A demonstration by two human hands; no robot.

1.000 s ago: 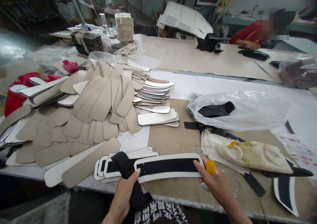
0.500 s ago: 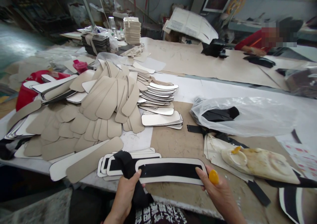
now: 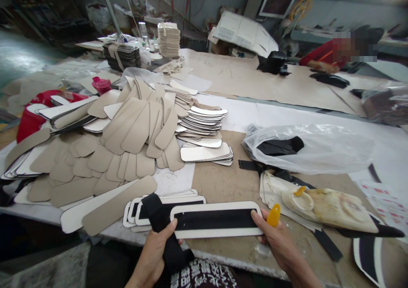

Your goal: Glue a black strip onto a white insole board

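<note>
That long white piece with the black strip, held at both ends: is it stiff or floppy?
Probably fairly stiff: the white-edged panel spans flat between the left hand and right hand without sagging. It looks thin, so likely light. The black strap draped over the left hand droops, so that seems floppy.

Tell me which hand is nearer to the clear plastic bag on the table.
Right. The right hand, pinching the white panel and a yellow tool, sits below the clear plastic bag; the left hand, gripping black strips, is farther left.
</note>
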